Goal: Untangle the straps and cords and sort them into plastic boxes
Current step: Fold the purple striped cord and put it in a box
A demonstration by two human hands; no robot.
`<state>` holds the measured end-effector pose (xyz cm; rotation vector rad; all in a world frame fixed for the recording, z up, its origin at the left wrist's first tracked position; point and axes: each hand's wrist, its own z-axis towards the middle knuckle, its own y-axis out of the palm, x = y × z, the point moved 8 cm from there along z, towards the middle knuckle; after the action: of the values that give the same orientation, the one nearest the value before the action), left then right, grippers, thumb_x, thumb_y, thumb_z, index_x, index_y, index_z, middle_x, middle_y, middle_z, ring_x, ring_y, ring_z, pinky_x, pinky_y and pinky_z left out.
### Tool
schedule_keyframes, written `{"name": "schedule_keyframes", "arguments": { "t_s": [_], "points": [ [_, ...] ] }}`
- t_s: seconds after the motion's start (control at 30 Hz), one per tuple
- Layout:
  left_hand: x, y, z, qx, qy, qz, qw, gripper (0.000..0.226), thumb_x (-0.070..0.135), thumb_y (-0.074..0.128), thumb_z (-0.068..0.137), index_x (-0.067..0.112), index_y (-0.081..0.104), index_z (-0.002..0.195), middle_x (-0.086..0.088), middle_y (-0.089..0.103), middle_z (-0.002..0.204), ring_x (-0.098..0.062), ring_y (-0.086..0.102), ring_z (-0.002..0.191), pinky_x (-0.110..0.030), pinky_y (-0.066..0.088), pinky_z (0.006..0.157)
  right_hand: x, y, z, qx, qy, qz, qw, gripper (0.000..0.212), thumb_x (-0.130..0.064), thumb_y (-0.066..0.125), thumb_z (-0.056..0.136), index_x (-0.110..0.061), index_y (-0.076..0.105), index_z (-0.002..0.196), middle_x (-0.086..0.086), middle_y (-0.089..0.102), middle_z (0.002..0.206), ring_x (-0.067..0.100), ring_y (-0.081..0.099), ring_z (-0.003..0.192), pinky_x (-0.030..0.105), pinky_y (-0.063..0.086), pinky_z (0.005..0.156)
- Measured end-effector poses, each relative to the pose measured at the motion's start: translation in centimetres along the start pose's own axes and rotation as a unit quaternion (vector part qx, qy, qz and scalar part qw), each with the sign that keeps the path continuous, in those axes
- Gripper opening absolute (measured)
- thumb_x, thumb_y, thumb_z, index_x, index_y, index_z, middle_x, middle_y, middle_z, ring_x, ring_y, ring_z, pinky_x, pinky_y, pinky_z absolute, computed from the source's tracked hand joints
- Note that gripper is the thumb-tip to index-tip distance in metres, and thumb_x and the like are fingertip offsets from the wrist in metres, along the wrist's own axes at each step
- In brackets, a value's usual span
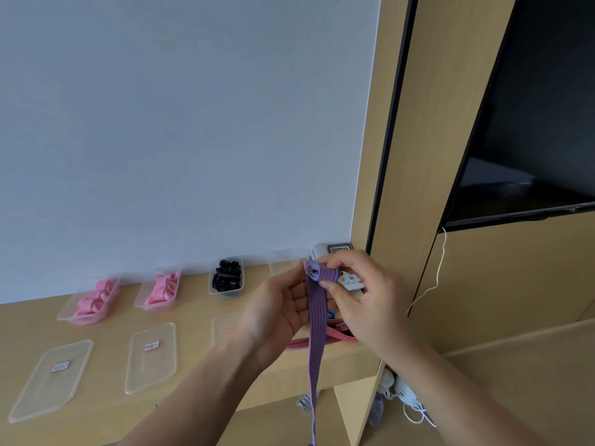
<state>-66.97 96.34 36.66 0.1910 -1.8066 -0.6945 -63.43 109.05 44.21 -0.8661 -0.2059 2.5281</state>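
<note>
While three of the clear plastic boxes point(68, 306) at the back of the wooden counter point(193, 312) hold sorted goods, I put the task well along but not finished. Two boxes carry rolled pink straps point(93, 300), the third black coiled cords point(226, 276). A fourth clear box point(284, 263), just right of the black one, looks empty, though the hands hide part of it.

The blue-and-red striped flat strap point(314, 342) is in the air over the counter's right end. Its upper end is wound into a small roll and its tail hangs straight down past the counter edge. The right hand point(363, 300) has its grip clamped on the roll, fingers curled round it. The left hand point(283, 304) has its thumb at the roll's end and its fingers behind the strap, so I read that grip as closed on it too.

Left to do, in my judgement:
- Wind in the tail.
- Drop the roll into the empty box.
- Handle the red-and-white striped strap point(297, 343) lying loose on the counter below the hands.

Clear flat lids point(51, 378) lie in front, none fitted.
</note>
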Motion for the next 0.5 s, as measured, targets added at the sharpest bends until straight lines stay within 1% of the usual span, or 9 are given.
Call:
{"name": "schedule_keyframes", "arguments": {
  "t_s": [0.07, 0.1, 0.13, 0.17, 0.23, 0.3, 0.37, 0.43, 0.5],
  "points": [
    [0.1, -0.2, 0.1, 0.009, 0.001, 0.002, 1.000, 0.036, 0.027, 0.056, 0.098, 0.000, 0.075, 0.113, -0.023, 0.072, 0.110, -0.033, 0.068, 0.099, -0.047, 0.055, 0.097, -0.5, 0.2, -0.7, -0.003, -0.048, -0.024, 0.999, 0.040, 0.011, 0.070, 0.073, -0.023, 0.062, 0.094, -0.007, 0.072, 0.099, 0.014, 0.070, 0.098, 0.038, 0.056, 0.080],
    [0.2, -0.3, 0.2, 0.010, 0.005, 0.005, 1.000, 0.038, 0.025, 0.059, 0.095, -0.003, 0.073, 0.116, -0.023, 0.071, 0.108, -0.033, 0.068, 0.098, -0.047, 0.054, 0.097, -0.7, 0.3, -1.2, -0.007, -0.069, -0.033, 0.997, 0.042, 0.018, 0.069, 0.069, -0.017, 0.063, 0.091, -0.003, 0.072, 0.099, 0.015, 0.070, 0.099, 0.038, 0.056, 0.083],
    [0.4, -0.4, 0.3, 0.009, 0.012, 0.010, 1.000, 0.039, 0.023, 0.062, 0.091, -0.005, 0.071, 0.117, -0.022, 0.071, 0.104, -0.031, 0.069, 0.094, -0.044, 0.056, 0.092, -0.9, 0.6, -1.5, -0.017, -0.083, -0.038, 0.996, 0.040, 0.022, 0.068, 0.065, -0.011, 0.065, 0.087, -0.001, 0.072, 0.099, 0.017, 0.069, 0.101, 0.038, 0.056, 0.085],
    [0.6, -0.4, 0.3, 0.006, 0.021, 0.017, 1.000, 0.035, 0.019, 0.064, 0.090, -0.005, 0.072, 0.114, -0.020, 0.071, 0.099, -0.028, 0.070, 0.087, -0.041, 0.058, 0.086, -1.0, 0.9, -1.8, -0.035, -0.092, -0.041, 0.994, 0.035, 0.023, 0.070, 0.064, -0.006, 0.066, 0.083, 0.001, 0.072, 0.099, 0.017, 0.068, 0.103, 0.038, 0.055, 0.088],
    [0.9, -0.7, 0.5, 0.002, 0.032, 0.033, 0.999, 0.022, 0.011, 0.060, 0.095, -0.003, 0.071, 0.107, -0.017, 0.070, 0.091, -0.024, 0.069, 0.076, -0.034, 0.059, 0.073, -0.9, 1.5, -2.1, -0.078, -0.094, -0.044, 0.992, 0.021, 0.010, 0.080, 0.068, -0.003, 0.068, 0.080, 0.000, 0.073, 0.102, 0.017, 0.066, 0.107, 0.036, 0.053, 0.091],
    [1.0, -1.0, 0.5, -0.003, 0.037, 0.048, 0.998, 0.020, 0.008, 0.057, 0.098, -0.004, 0.070, 0.108, -0.018, 0.069, 0.092, -0.024, 0.068, 0.075, -0.031, 0.059, 0.069, -0.6, 1.5, -2.0, -0.094, -0.070, -0.019, 0.993, 0.015, -0.009, 0.085, 0.074, -0.007, 0.071, 0.081, -0.003, 0.074, 0.104, 0.014, 0.067, 0.109, 0.034, 0.052, 0.092],
    [1.2, -1.0, 0.5, -0.017, 0.043, 0.064, 0.997, 0.024, 0.008, 0.059, 0.094, -0.006, 0.072, 0.109, -0.023, 0.072, 0.099, -0.028, 0.071, 0.084, -0.034, 0.061, 0.072, -0.2, 0.9, -1.4, -0.069, -0.043, -0.004, 0.997, 0.014, -0.015, 0.082, 0.078, -0.011, 0.074, 0.088, -0.006, 0.074, 0.103, 0.011, 0.068, 0.105, 0.034, 0.053, 0.089],
    [1.2, -0.7, 0.4, -0.032, 0.050, 0.079, 0.995, 0.029, 0.010, 0.062, 0.090, -0.007, 0.073, 0.111, -0.027, 0.073, 0.111, -0.033, 0.073, 0.094, -0.040, 0.063, 0.081, 0.8, 0.7, -0.5, -0.062, 0.022, -0.026, 0.997, 0.029, -0.015, 0.078, 0.078, -0.016, 0.073, 0.107, -0.010, 0.070, 0.111, 0.008, 0.065, 0.107, 0.032, 0.052, 0.091],
    [1.1, -0.5, 0.3, -0.038, 0.052, 0.093, 0.994, 0.026, 0.006, 0.060, 0.093, -0.006, 0.074, 0.112, -0.027, 0.073, 0.115, -0.033, 0.072, 0.096, -0.042, 0.062, 0.086, 2.5, 1.5, -0.2, -0.130, 0.120, -0.029, 0.984, 0.049, -0.018, 0.078, 0.081, -0.022, 0.064, 0.128, -0.012, 0.062, 0.125, 0.007, 0.058, 0.118, 0.027, 0.049, 0.096]
  ]
}}
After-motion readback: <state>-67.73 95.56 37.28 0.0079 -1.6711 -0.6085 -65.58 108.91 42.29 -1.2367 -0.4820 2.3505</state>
